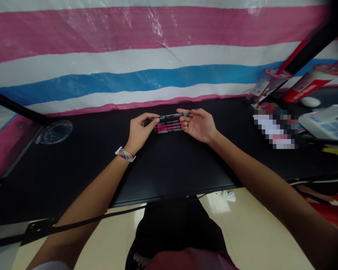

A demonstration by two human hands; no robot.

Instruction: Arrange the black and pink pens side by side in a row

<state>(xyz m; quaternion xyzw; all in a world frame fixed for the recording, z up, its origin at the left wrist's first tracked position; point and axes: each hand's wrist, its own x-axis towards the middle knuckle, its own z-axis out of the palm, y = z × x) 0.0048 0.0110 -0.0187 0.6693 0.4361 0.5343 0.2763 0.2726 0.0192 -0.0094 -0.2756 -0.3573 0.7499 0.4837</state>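
Note:
Several pens [169,128], some with pink parts, lie side by side on the black table [169,168]. Just beyond them a slim dark and clear pen [173,115] is held level between my two hands. My left hand [141,131], with a patterned band at the wrist, pinches its left end between thumb and fingers. At the right end, my right hand [199,123] has its palm turned up, with thumb and forefinger closed on the tip. The lower fingers of my right hand are curled near the ends of the lying pens.
A clear round plastic lid [54,132] lies at the left. Back right stand two cups [270,84] with red straws, near a white round object [310,101] and a pale device [326,122]. A striped sheet [157,33] hangs behind.

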